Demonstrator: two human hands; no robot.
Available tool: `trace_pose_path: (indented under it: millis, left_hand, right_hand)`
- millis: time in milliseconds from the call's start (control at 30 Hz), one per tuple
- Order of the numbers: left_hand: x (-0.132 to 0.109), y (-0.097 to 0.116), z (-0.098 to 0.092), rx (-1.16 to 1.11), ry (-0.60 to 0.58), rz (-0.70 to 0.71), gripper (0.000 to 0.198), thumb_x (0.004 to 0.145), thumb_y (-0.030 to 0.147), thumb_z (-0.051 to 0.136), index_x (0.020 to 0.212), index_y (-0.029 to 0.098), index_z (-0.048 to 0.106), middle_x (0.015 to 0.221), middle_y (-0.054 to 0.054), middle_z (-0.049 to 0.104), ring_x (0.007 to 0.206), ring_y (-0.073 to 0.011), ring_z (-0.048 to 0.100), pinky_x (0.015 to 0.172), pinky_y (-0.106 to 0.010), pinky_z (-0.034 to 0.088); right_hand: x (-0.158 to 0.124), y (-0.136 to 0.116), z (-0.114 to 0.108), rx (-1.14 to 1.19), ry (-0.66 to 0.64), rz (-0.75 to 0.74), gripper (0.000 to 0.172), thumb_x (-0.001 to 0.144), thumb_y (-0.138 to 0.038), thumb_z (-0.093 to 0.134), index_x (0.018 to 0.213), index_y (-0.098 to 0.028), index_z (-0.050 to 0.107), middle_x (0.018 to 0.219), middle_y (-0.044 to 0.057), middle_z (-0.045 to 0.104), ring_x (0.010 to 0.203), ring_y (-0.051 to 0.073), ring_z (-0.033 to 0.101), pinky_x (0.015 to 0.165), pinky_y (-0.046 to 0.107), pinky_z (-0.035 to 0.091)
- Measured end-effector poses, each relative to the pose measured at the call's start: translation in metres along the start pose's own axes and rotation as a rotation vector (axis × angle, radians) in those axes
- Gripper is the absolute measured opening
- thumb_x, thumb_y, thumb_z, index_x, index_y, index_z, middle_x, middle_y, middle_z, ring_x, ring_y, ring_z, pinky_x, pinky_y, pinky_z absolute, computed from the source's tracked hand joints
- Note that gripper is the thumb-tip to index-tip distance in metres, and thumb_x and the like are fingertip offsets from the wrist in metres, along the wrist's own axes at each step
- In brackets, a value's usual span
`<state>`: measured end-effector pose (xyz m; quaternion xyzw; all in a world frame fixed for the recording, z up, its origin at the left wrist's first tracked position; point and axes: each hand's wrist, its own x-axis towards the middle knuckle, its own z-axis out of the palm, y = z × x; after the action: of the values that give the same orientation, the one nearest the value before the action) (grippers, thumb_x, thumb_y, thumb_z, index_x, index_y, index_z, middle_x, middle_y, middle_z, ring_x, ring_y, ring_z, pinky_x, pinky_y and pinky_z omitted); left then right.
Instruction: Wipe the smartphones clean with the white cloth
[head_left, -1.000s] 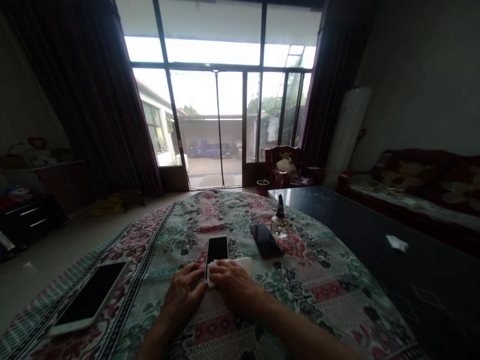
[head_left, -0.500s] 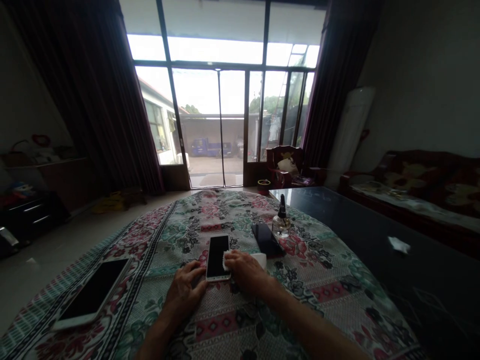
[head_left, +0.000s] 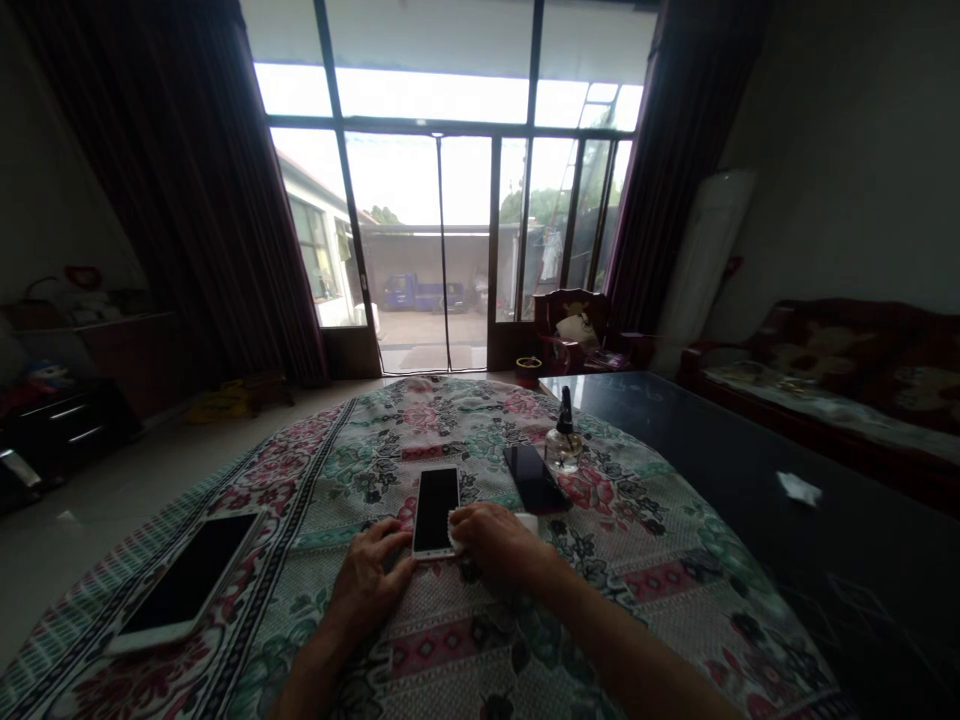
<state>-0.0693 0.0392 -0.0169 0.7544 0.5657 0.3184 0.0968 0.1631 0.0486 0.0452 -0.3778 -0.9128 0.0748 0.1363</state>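
Note:
A white-framed smartphone (head_left: 436, 508) with a dark screen lies face up on the flowered tablecloth. My left hand (head_left: 369, 578) rests at its left side, fingers spread and tips against the phone's left edge and lower corner. A white cloth (head_left: 453, 532) with a jagged edge is pinched in my right hand (head_left: 499, 545), pressed on the lower right of the screen. Something white (head_left: 529, 522) shows behind that hand; whether it belongs to the cloth I cannot tell. A dark phone (head_left: 536, 478) lies beyond, next to a clear bottle (head_left: 563, 445) with a black top.
A white tablet (head_left: 187, 585) lies at the left of the tablecloth (head_left: 442, 645). To the right, a dark glossy table (head_left: 720, 500) bears a crumpled white tissue (head_left: 799, 489). A wooden chair (head_left: 577, 335) and a sofa (head_left: 832, 360) stand farther back, near glass doors.
My right hand has slid slightly down and to the right with the cloth, near the screen's lower right. My left hand stays at the phone's edge.

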Motion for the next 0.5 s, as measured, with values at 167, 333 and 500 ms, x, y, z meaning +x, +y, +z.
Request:
trace_pose_path:
  millis: [167,333,500]
  left_hand:
    - [0.000,-0.001,0.001,0.003,0.015,0.003,0.025,0.076,0.026,0.068,0.100,0.026,0.077,0.119,-0.005,0.069,0.108,-0.0266,0.063,0.098,-0.043,0.050]
    - [0.000,-0.003,0.002,0.014,0.029,0.020,0.026,0.076,0.026,0.067,0.100,0.026,0.076,0.119,-0.006,0.069,0.107,-0.0266,0.064,0.097,-0.043,0.050]
    - [0.000,-0.002,0.001,0.007,0.026,0.008,0.025,0.075,0.027,0.068,0.099,0.025,0.077,0.118,-0.007,0.069,0.107,-0.0276,0.064,0.097,-0.043,0.050]
  right_hand:
    - [0.000,-0.011,0.008,-0.030,0.008,-0.038,0.016,0.086,-0.012,0.055,0.072,-0.018,0.063,0.089,0.003,0.067,0.086,0.017,0.058,0.075,0.027,0.040]
    - [0.005,-0.029,0.023,-0.003,0.073,-0.134,0.013,0.091,-0.020,0.054,0.083,-0.021,0.064,0.100,0.000,0.067,0.095,0.018,0.055,0.078,0.028,0.039]
    - [0.006,-0.014,0.017,0.029,0.077,-0.031,0.016,0.088,-0.013,0.052,0.082,-0.020,0.065,0.100,0.002,0.068,0.096,0.018,0.057,0.081,0.027,0.040]
